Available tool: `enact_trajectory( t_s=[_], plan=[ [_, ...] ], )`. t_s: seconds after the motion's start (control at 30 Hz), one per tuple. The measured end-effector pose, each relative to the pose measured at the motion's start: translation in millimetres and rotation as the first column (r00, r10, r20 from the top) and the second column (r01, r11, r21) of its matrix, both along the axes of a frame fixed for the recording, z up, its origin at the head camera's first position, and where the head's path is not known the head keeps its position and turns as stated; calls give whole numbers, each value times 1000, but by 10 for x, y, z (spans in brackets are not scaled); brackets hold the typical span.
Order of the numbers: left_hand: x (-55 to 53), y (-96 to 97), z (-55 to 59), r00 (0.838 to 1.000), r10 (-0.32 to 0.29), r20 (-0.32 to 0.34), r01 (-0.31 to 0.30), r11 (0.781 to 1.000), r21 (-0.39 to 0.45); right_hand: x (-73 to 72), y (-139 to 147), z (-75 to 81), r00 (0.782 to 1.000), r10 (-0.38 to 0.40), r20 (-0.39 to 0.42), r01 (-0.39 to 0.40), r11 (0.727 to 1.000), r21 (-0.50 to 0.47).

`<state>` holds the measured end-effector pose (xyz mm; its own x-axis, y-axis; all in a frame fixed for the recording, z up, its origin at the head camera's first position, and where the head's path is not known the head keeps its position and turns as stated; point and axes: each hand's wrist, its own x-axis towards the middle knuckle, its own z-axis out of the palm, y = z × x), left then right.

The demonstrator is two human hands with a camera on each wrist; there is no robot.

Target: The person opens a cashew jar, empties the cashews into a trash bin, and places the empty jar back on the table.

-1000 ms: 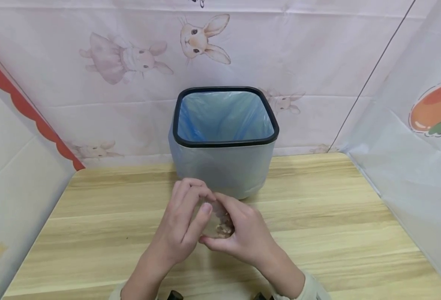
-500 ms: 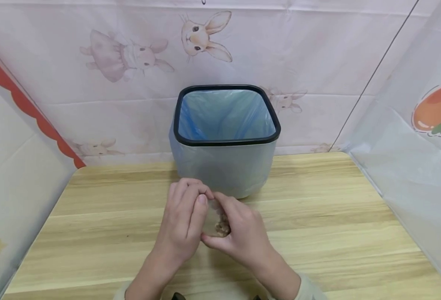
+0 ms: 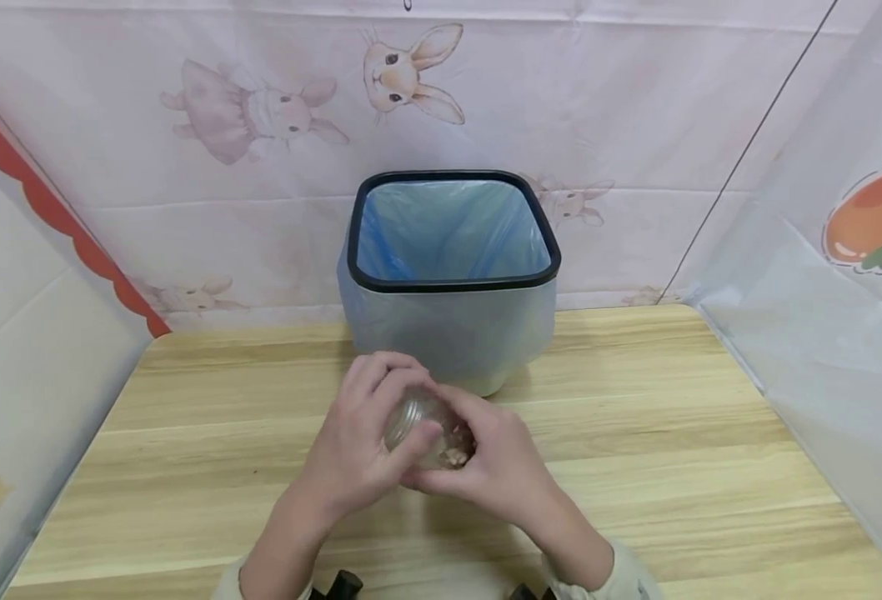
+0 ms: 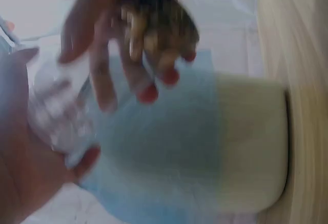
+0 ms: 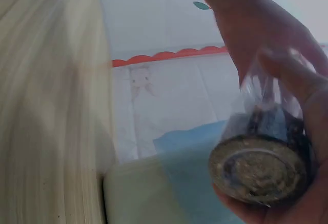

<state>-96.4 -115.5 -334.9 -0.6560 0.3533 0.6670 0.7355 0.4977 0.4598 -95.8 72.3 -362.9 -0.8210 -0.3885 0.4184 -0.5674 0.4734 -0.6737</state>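
Note:
A small clear jar [image 3: 444, 411] lies tilted between both hands, just in front of the bin. My right hand [image 3: 495, 454] grips its bottom end, where brown lumpy pieces [image 3: 456, 457] have collected. Around the ridged neck end curl the fingers and thumb of my left hand [image 3: 362, 433], hiding much of that end. From the right wrist, the jar's round base [image 5: 259, 170] faces the camera with the brown contents against it. Motion blurs the left wrist view, where the brown contents [image 4: 159, 29] show within my right hand.
A bin [image 3: 448, 333] with a black rim and a bluish liner stands upright behind the hands, against the rabbit-print backdrop [image 3: 261, 208]. Wood-grain tabletop [image 3: 674, 450] lies under everything. Printed sheets rise at the left and right sides. Dark wrist gear shows by the sleeves.
My left hand has turned about the jar's neck end; its thumb has swung rightward over the jar, exposing the ridges. My right hand keeps its hold on the bottom end.

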Motion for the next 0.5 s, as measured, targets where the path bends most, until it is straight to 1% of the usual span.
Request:
enact_trajectory(
  t_s=[0.03,0.1,0.17,0.2,0.23,0.3,0.37,0.43,0.47,0.5],
  plan=[
    [-12,-15,1,998,-50,-43,50,999,-6,-5,22,9,998,32,58,-30,999,-32],
    [-29,-30,11,982,-141,-122,141,990,-12,-15,60,27,983,101,150,-88,992,-90],
    [-33,-32,30,960,-209,-187,211,977,-9,-29,90,36,955,197,221,-163,973,-163],
    [-35,-26,41,950,-228,-215,232,973,-4,-36,101,41,941,244,235,-200,960,-194],
    [-37,-19,55,941,-239,-239,246,969,3,-40,114,44,923,291,250,-238,945,-222],
    [-35,-3,80,925,-253,-285,269,963,17,-51,131,48,891,375,254,-312,915,-255],
    [-30,13,103,907,-260,-331,285,958,29,-55,145,50,865,436,249,-369,888,-274],
    [-23,26,119,893,-260,-367,294,955,40,-51,144,51,856,464,230,-399,874,-276],
    [-23,33,122,888,-253,-383,292,955,47,-44,139,54,860,463,216,-402,875,-271],
    [-23,43,122,886,-243,-395,287,956,56,-32,130,58,870,448,204,-394,882,-258]
  ],
)
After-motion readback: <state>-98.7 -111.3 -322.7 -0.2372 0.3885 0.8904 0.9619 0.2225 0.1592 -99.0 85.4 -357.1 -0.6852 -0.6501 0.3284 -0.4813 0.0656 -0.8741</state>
